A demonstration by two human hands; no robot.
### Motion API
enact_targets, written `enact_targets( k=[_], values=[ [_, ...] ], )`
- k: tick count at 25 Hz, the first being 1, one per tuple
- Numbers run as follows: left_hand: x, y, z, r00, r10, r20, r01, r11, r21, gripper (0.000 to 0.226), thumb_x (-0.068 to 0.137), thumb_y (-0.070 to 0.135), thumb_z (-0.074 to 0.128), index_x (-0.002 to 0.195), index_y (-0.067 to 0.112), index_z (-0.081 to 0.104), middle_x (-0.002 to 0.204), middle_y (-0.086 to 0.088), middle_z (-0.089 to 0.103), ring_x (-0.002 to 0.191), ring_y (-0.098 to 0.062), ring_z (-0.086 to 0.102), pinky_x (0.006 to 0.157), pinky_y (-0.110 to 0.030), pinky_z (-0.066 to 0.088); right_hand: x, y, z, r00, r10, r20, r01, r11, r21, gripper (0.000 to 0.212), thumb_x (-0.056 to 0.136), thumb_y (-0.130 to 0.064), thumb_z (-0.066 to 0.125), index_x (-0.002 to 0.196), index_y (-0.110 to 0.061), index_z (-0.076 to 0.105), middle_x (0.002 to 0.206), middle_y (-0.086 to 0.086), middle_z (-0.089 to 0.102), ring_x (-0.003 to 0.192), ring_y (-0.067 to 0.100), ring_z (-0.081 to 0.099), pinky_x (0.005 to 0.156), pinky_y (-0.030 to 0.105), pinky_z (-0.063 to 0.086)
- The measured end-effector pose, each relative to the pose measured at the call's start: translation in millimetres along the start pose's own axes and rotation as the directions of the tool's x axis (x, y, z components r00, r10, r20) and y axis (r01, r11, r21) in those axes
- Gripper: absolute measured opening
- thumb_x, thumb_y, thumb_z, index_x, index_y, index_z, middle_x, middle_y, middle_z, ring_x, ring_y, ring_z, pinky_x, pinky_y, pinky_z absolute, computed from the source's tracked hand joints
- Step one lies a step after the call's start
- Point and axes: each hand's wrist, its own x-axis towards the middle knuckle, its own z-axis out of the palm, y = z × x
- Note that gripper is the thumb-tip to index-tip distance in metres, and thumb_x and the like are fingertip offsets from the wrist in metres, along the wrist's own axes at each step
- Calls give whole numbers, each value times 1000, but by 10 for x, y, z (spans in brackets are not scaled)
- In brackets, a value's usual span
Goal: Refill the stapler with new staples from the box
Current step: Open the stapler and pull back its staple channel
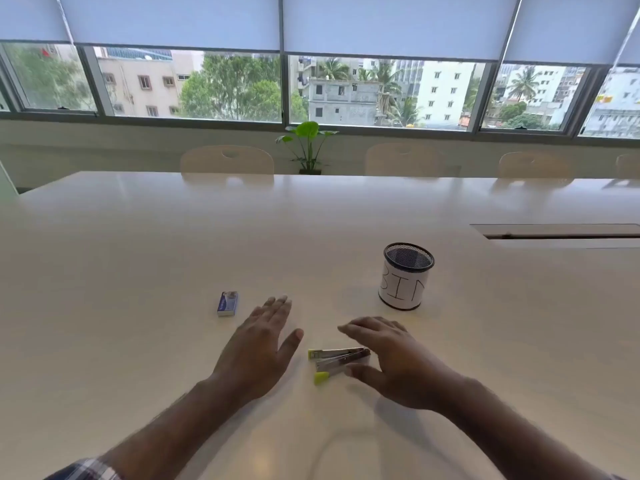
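A small metal stapler (337, 361) with yellow-green ends lies on the white table (173, 258), its top swung apart from its base. My right hand (391, 362) hovers over its right end with fingers spread and relaxed, the thumb close to the stapler's near side; whether it touches is unclear. My left hand (259, 344) lies flat and open to the left of the stapler, apart from it. The small blue staple box (227, 303) sits closed on the table, left of my left hand's fingertips.
A black mesh cup (407, 276) wrapped in white paper marked "BIN" stands behind my right hand. A cable slot (557, 231) is cut into the table at the right. Chairs and a potted plant (308, 147) line the far edge under the windows.
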Motion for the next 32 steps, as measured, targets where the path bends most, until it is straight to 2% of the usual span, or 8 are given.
enact_targets(
  k=[2, 6, 9, 15, 21, 26, 29, 32],
  values=[
    [-5, 11, 44, 999, 45, 28, -42, 994, -103, 69, 91, 62, 40, 150, 27, 33, 156, 10, 34, 143, -3, 28, 113, -17, 18, 31, 23, 34, 998, 7, 65, -9, 1000, 28, 58, 87, -49, 60, 140, -30, 46, 135, -14, 50, 126, 6, 38, 105, 20, 25],
    [-88, 108, 110, 979, 150, 141, -140, 987, -76, 84, 69, 80, 53, 138, 31, 49, 138, 18, 49, 128, 0, 41, 107, -19, 32, 61, 66, 95, 996, 7, 90, -14, 997, 79, 35, 87, -36, 65, 122, -28, 61, 108, -13, 56, 106, 6, 44, 94, 21, 37],
    [-18, 131, 86, 987, 140, 72, -130, 983, -125, 63, 68, 68, 65, 120, 32, 63, 115, 19, 58, 110, 0, 49, 97, -25, 43, 96, 60, 117, 999, -21, 39, 18, 997, 80, 16, 88, -30, 64, 102, -25, 67, 93, -13, 53, 93, 7, 43, 82, 23, 39],
    [8, 118, 64, 994, 98, -51, -108, 954, -279, 27, 67, 40, 79, 93, 31, 75, 89, 19, 64, 90, -2, 59, 80, -30, 50, 100, 24, 190, 994, -16, -108, 33, 987, 155, 11, 90, -25, 63, 101, -25, 66, 93, -16, 53, 91, 4, 46, 83, 23, 43],
    [42, 112, 50, 983, 104, -152, -149, 936, -320, 31, 66, 45, 81, 93, 31, 73, 90, 23, 64, 89, 0, 60, 76, -15, 44, 136, 40, 185, 977, -26, -212, 62, 984, 167, 15, 89, -21, 65, 103, -26, 65, 98, -14, 55, 93, 6, 51, 82, 24, 47],
    [47, 100, 85, 985, 116, -132, -155, 925, -348, 44, 67, 50, 80, 105, 31, 70, 100, 21, 63, 95, -4, 61, 80, -17, 47, 141, 99, 186, 977, -11, -213, 59, 974, 218, 24, 89, -18, 67, 111, -25, 66, 102, -12, 57, 95, 6, 54, 83, 26, 50],
    [70, 96, 109, 983, 125, -134, -167, 917, -364, 46, 70, 51, 78, 111, 32, 68, 100, 21, 63, 95, -5, 61, 81, -18, 48, 145, 137, 204, 978, -1, -210, 51, 971, 234, 26, 89, -20, 67, 113, -28, 65, 100, -16, 56, 92, 5, 55, 79, 20, 48],
    [61, 95, 125, 987, 87, -135, -142, 866, -480, 50, 76, 56, 71, 121, 39, 60, 91, 16, 65, 88, -10, 63, 78, -19, 51, 150, 152, 235, 967, 144, -209, -16, 856, 516, 23, 87, -28, 65, 110, -34, 66, 86, -15, 61, 73, 6, 55, 68, 17, 45]
  ],
)
